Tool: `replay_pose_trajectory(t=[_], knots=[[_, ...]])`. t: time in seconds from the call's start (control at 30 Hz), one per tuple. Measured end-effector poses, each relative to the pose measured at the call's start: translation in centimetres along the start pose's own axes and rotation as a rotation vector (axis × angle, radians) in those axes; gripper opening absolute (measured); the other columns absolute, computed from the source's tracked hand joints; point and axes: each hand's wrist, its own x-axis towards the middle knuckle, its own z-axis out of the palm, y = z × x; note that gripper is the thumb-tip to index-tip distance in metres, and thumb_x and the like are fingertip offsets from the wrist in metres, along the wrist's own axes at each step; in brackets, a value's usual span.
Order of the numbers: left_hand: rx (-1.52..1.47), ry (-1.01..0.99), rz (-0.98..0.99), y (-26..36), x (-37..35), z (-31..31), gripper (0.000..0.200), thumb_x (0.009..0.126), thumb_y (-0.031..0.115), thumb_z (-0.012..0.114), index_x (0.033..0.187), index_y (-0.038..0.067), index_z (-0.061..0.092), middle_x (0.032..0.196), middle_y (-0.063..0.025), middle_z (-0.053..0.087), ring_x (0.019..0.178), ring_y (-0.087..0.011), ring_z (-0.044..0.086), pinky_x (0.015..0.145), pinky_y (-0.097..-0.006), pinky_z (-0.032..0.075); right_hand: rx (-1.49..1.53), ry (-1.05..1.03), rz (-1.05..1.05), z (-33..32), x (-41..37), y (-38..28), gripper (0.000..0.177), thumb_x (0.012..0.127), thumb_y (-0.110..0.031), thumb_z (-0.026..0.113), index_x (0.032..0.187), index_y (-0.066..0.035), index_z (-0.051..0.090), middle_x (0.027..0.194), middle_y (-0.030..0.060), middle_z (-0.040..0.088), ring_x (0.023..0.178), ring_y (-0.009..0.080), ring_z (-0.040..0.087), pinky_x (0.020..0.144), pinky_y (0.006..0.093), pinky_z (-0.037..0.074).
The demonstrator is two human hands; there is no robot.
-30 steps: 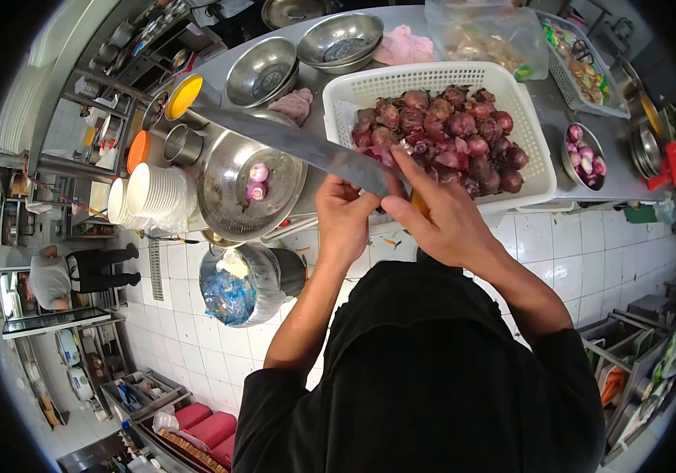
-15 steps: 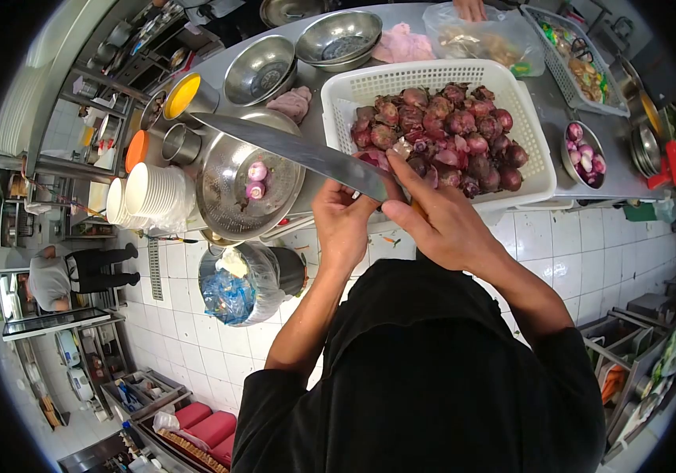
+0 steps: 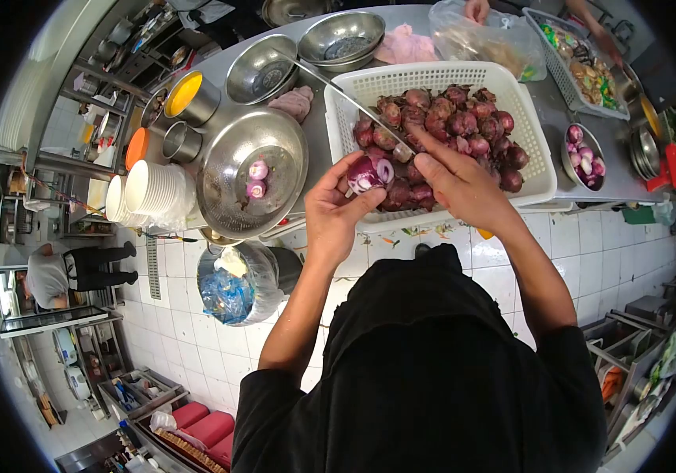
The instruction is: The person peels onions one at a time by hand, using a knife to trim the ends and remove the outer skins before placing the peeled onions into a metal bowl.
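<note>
Peeling step: left hand (image 3: 338,209) clamps a cut red onion (image 3: 369,172), right hand (image 3: 460,185) beside it apparently closed on the knife (image 3: 346,98); next calls for the edge under the skin.

Narrow gap between colander (image 3: 226,189) and basket (image 3: 432,76)

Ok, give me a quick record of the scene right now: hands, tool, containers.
left hand: holds red onion, cut end showing
right hand: holds knife, blade reaching over the basket
basket: white, full of unpeeled onions
steel bowl: two peeled onions inside, left of basket
small bowl: several peeled onions, right of basket
</note>
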Motion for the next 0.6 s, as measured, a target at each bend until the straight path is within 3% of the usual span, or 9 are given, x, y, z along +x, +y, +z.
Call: replay_pose_trajectory(t=[0.07,0.27,0.4,0.5,0.6], knots=[[0.005,0.015,-0.003,0.1,0.0,0.2,0.055,0.081,-0.013,0.07,0.132,-0.007,0.051,0.114,-0.0127,0.067,0.102,-0.0161,0.065,0.09,-0.0282,0.054,-0.005,-0.1,0.018,-0.3,-0.2,-0.4,0.056,0.102,-0.041,0.049,0.149,-0.011,0.042,0.075,0.009,0.059,0.07,0.0155,0.055,0.072,0.0302,0.045],[0.038,0.002,-0.004,0.0,0.5,0.3,0.047,0.08,-0.012,0.071,0.124,-0.008,0.055,0.111,-0.0116,0.067,0.1,-0.0161,0.065,0.088,-0.0283,0.054,-0.16,0.024,-0.109,0.5,-1.5,-0.7,0.066,0.098,-0.044,0.055,0.149,-0.006,0.039,0.071,0.0142,0.061,0.069,0.0207,0.062,0.069,0.0334,0.046],[0.059,-0.037,-0.035,0.1,0.7,0.0,0.039,0.08,-0.012,0.07,0.117,-0.006,0.059,0.109,-0.0112,0.068,0.097,-0.0163,0.066,0.084,-0.0294,0.056,-0.223,-0.05,-0.233,0.6,-2.3,-1.7,0.071,0.094,-0.041,0.063,0.147,0.0,0.039,0.064,0.0146,0.059,0.058,0.0279,0.061,0.06,0.0351,0.047],[0.105,-0.043,-0.043,0.3,0.5,0.3,0.037,0.08,-0.013,0.069,0.116,-0.005,0.061,0.107,-0.0112,0.069,0.095,-0.0163,0.067,0.083,-0.03,0.056,-0.223,-0.08,-0.205,0.8,-2.5,-1.9,0.063,0.095,-0.028,0.062,0.148,-0.003,0.039,0.061,0.0091,0.047,0.056,0.0179,0.047,0.058,0.0312,0.04],[0.17,-0.039,-0.047,0.6,0.4,0.4,0.04,0.081,-0.013,0.068,0.119,-0.005,0.06,0.107,-0.0115,0.069,0.095,-0.0165,0.067,0.083,-0.0299,0.056,-0.264,-0.069,-0.247,1.0,-2.3,-1.4,0.061,0.094,-0.027,0.063,0.146,-0.003,0.042,0.06,0.0099,0.045,0.054,0.0187,0.046,0.056,0.0329,0.039]])
